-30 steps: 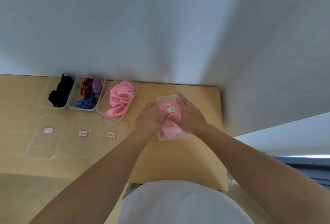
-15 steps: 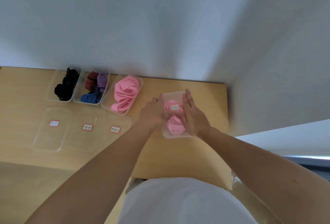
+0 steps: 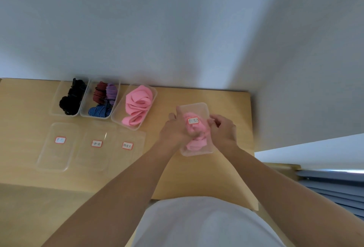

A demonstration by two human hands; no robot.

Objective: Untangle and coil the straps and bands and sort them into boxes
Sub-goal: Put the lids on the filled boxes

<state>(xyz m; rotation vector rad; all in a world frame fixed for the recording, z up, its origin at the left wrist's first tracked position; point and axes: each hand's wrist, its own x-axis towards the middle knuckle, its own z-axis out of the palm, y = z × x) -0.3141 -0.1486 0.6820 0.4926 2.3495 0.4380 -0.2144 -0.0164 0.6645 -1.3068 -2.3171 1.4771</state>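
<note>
Light wood table (image 3: 29,108) against pale wall (image 3: 177,30) — grey slats (image 3: 338,183) at right.

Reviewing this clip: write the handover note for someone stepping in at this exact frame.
Hands: left hand and right hand both grip the sides of the lidded box, with pink bands inside. Whether the lid is snapped shut cannot be told.
Done: black bands, striped bands and pink straps lie coiled in three open boxes at the far left.
Left: seat this lid, then fit the three labelled lids lying in front of those boxes.
</note>
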